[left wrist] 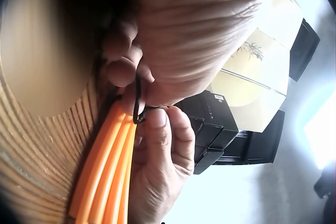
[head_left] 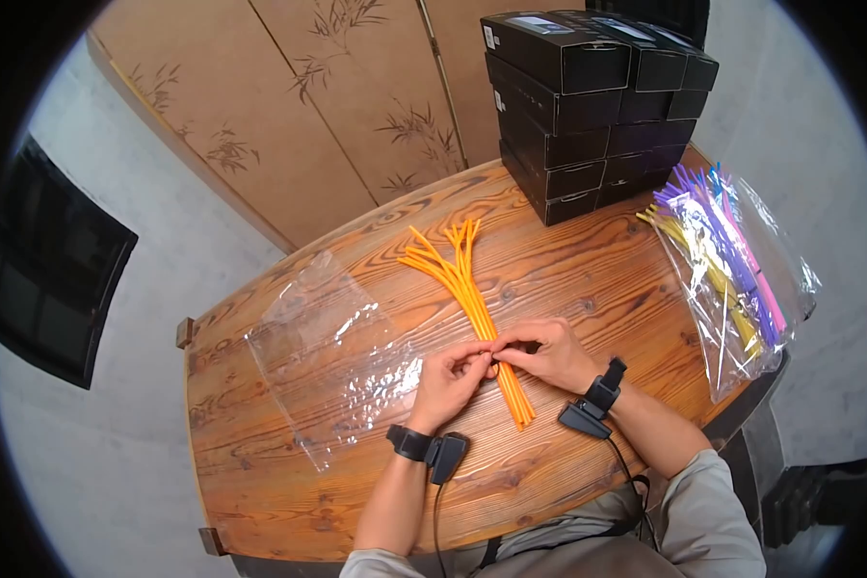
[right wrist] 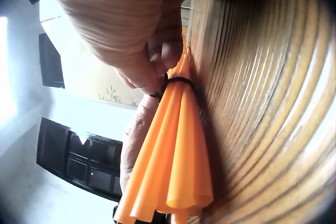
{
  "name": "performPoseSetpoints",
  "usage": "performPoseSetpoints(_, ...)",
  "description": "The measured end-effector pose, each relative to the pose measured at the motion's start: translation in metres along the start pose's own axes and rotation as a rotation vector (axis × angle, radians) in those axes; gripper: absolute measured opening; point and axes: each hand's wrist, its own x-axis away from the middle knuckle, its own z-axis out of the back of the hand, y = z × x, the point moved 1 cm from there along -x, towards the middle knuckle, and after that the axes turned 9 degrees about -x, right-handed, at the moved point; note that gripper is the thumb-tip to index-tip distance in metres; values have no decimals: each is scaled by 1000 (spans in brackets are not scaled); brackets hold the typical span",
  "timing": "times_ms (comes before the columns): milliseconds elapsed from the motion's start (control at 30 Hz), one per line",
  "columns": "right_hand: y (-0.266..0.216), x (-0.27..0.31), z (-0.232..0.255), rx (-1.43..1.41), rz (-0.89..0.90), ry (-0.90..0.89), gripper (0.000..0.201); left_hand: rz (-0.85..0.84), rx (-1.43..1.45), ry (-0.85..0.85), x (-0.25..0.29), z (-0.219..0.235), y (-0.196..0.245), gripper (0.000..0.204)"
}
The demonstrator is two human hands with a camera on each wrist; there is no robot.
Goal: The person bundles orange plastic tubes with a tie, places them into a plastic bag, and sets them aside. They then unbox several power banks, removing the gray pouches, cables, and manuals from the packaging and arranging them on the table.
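Observation:
A bundle of orange sticks [head_left: 474, 306] lies on the wooden table, its upper ends fanned apart. Around its lower middle runs a thin black tie [right wrist: 181, 80], seen in the right wrist view. The left hand [head_left: 447, 383] pinches the tie at the bundle's left side, fingertips meeting those of the right hand [head_left: 549, 354], which pinches it from the right. In the left wrist view a loop of the black tie [left wrist: 138, 98] shows between the fingers. The exact grip on each tie end is partly hidden by the fingers.
A clear plastic bag [head_left: 332, 356] lies flat on the table [head_left: 260, 511] at the left. Stacked black boxes [head_left: 597, 116] stand at the back right. Bags with purple, pink and yellow sticks [head_left: 732, 270] lie at the right edge. A folding screen [head_left: 289, 106] stands behind.

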Motion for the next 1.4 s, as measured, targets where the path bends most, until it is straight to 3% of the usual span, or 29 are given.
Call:
performPoseSetpoints(333,1,1,-2,-42,-42,25,17,39,20,8,1,1,2,22)
performPoseSetpoints(800,13,2,-5,-327,-282,63,24,-41,-155,159,0,-1,2,13)
performPoseSetpoints(1000,19,-1,-2,-526,-382,69,21,52,-71,190,-1,2,-1,10)
performPoseSetpoints(1200,17,-6,2,-782,-461,177,19,-187,-73,257,-6,1,-6,9)
performPoseSetpoints(1400,24,-8,8,-864,-473,307,21,-189,-66,272,-5,0,-5,8)
